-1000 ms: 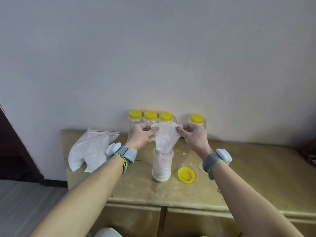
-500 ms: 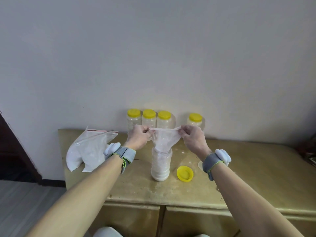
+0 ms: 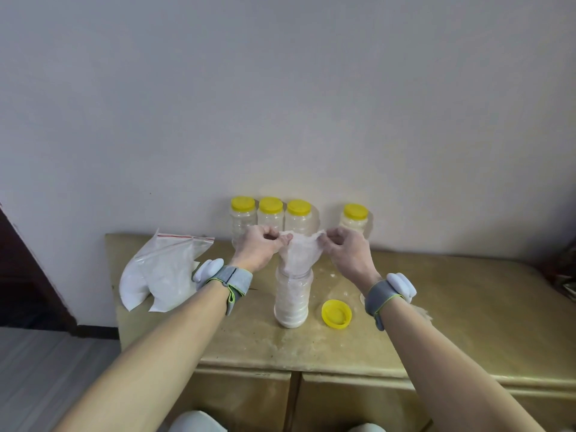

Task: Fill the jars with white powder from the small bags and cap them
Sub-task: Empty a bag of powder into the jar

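An open clear jar (image 3: 292, 299), partly filled with white powder, stands upright on the yellowish cabinet top (image 3: 467, 307). A small, limp plastic bag (image 3: 300, 255) hangs upside down with its mouth in the jar's neck. My left hand (image 3: 260, 251) pinches the bag's upper left corner and my right hand (image 3: 347, 254) pinches its upper right corner, so the bag's bottom edge is stretched between them. The jar's yellow cap (image 3: 336, 313) lies upside down on the cabinet top just right of the jar.
Several capped jars with yellow lids (image 3: 270, 213) line the wall behind my hands. A larger zip bag of white powder (image 3: 162, 272) lies at the cabinet's left end. Spilled powder dusts the surface near the right wrist. The cabinet's left edge drops to the floor.
The bag has grown flatter and emptier, and both hands have kept its top edge stretched above the jar. The hands sit slightly lower and closer to the jar's neck.
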Motion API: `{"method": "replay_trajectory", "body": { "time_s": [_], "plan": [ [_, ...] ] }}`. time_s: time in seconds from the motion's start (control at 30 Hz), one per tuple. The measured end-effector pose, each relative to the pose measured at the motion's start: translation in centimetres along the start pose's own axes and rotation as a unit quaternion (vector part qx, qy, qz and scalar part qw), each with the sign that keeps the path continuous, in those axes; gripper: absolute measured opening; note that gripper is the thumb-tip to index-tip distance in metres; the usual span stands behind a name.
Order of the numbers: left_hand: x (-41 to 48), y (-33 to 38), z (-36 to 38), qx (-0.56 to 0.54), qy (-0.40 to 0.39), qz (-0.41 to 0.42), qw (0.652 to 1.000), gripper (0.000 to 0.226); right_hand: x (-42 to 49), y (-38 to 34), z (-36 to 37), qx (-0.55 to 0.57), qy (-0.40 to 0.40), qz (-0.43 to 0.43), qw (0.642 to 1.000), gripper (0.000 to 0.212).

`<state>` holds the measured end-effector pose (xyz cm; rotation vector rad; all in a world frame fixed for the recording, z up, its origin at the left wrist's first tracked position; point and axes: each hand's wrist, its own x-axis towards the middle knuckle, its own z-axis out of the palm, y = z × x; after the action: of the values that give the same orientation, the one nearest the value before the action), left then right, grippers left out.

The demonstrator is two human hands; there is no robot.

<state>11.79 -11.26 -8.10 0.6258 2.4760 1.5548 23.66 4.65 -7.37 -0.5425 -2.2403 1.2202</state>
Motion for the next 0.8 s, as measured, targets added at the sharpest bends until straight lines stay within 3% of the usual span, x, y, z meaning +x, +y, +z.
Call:
{"method": "replay_trajectory", "body": {
  "time_s": [0.13, 0.3, 0.5, 0.6, 0.7, 0.8],
  "plan": [
    [-0.3, 0.7, 0.4, -0.004, -0.010, 0.008, 1.000, 0.029, 0.0, 0.0, 0.3, 0.035, -0.006, -0.003, 0.999, 0.027],
    [-0.1, 1.1, 0.4, 0.013, -0.005, 0.020, 1.000, 0.025, 0.1, 0.4, 0.1, 0.012, -0.136, -0.012, 0.991, 0.055],
    [-0.4, 0.3, 0.4, -0.086, -0.058, -0.007, 0.995, 0.031, 0.3, 0.5, 1.3, -0.022, -0.075, -0.027, 0.997, 0.008],
    [-0.6, -0.6, 0.2, -0.099, -0.075, -0.028, 0.992, 0.040, 0.2, 0.3, 1.4, -0.063, -0.045, -0.040, 0.996, 0.018],
    [-1.0, -1.2, 0.4, -0.028, -0.150, -0.029, 0.988, 0.058, 0.5, -0.4, 1.4, -0.164, -0.102, -0.067, 0.979, 0.012],
    [-1.5, -1.1, 1.5, 0.048, -0.211, -0.023, 0.976, 0.061, 1.1, -1.1, 1.0, -0.177, -0.084, -0.075, 0.978, 0.016]
  ]
}}
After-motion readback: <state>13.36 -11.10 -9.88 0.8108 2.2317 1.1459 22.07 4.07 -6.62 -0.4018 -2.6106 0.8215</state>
